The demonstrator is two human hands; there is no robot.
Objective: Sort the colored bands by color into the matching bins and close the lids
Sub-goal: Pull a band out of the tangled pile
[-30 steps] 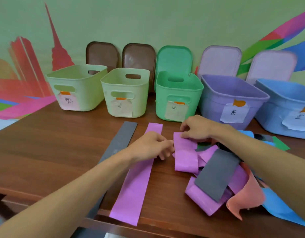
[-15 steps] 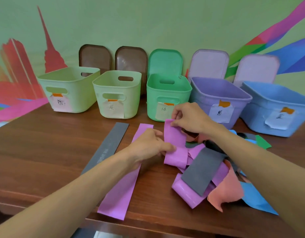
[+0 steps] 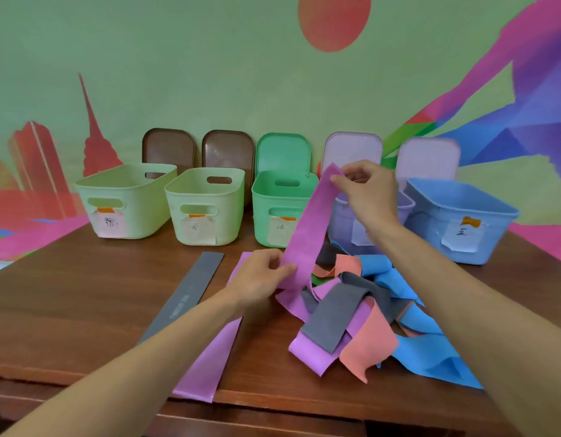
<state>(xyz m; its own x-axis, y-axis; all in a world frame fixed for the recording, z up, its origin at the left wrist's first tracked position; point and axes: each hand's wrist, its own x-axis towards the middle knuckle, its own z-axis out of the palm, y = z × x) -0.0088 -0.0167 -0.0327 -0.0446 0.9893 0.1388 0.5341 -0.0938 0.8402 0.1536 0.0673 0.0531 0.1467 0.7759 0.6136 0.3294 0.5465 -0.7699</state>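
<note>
A purple band [image 3: 307, 228] is stretched up off the pile. My right hand [image 3: 366, 192] pinches its top end in front of the purple bin [image 3: 405, 205]. My left hand [image 3: 263, 275] pinches the same band lower down, near the table. Under them lies a tangled pile of bands [image 3: 361, 313] in purple, grey, salmon, blue and green. A flat purple band [image 3: 209, 351] and a flat grey band [image 3: 187, 294] lie to the left of the pile. My left forearm covers part of the flat purple band.
Five open bins stand in a row at the back of the wooden table [image 3: 67, 294]: two pale green [image 3: 127, 200] [image 3: 206, 206], one green [image 3: 282, 203], the purple one, one blue [image 3: 459, 216]. Their lids lean upright behind them against the painted wall. The table's front edge is close to me.
My right hand has lifted the purple band's end from the pile up to bin height. My left hand stayed low on the band, which now runs taut between both hands.
</note>
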